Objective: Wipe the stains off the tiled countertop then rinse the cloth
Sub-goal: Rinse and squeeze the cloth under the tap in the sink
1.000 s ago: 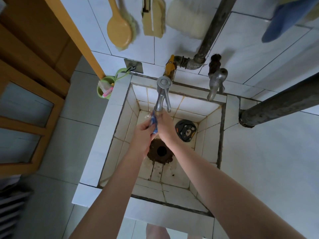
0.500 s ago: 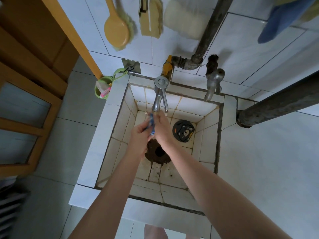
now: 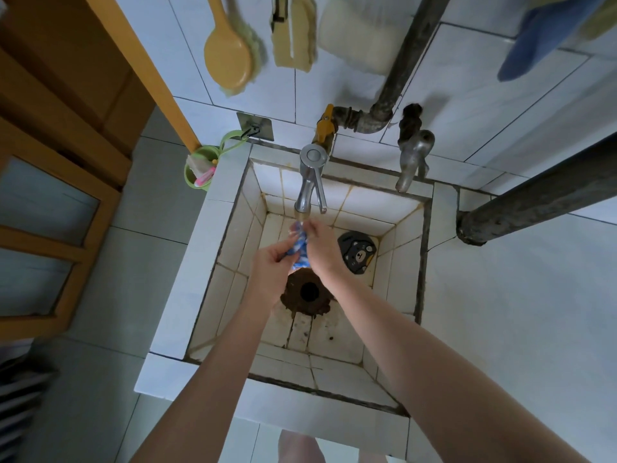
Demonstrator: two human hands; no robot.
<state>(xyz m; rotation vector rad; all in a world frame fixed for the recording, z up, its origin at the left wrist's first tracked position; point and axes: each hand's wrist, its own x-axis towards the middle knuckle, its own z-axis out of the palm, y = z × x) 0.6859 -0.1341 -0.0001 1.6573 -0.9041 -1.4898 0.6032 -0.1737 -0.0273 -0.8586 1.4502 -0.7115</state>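
Note:
A small blue and white cloth (image 3: 298, 243) is bunched between both my hands, right under the spout of the steel tap (image 3: 309, 182). Water runs from the spout onto its top end. My left hand (image 3: 272, 267) grips the cloth's lower left part. My right hand (image 3: 322, 250) holds its upper right part, fingers near the spout. Both hands hover inside the tiled sink (image 3: 213, 262), above the rusty drain hole (image 3: 309, 292). The tiled countertop (image 3: 517, 329) stretches to the right of the sink.
A black drain cover with a bear face (image 3: 357, 252) lies in the sink's back right corner. A second tap (image 3: 412, 160) and pipes (image 3: 534, 198) stand at the back right. Brushes (image 3: 233, 51) hang on the wall. A green cup (image 3: 200, 172) hangs left of the sink.
My hands have drawn slightly apart, so more of the cloth shows between them under the running water. The view has shifted a little.

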